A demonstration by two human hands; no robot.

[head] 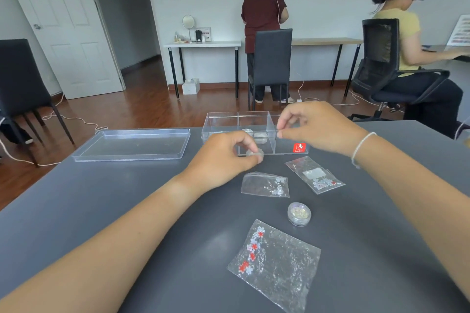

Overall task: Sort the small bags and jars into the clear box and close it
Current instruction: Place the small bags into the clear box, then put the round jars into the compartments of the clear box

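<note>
Holding a small jar (255, 154) in pinched fingers, the left hand (223, 160) nears the clear box (254, 132); the right hand (315, 127) pinches a divider (271, 132), probably steadying it.

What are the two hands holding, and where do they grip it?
The left hand pinches a small round jar by its sides between its fingers. The right hand grips the top edge of the clear box's divider.

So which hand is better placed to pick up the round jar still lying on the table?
Probably the right hand. It looks empty at the clear box divider, while the left hand pinches a small jar. The round jar lies on the right hand's side.
</note>
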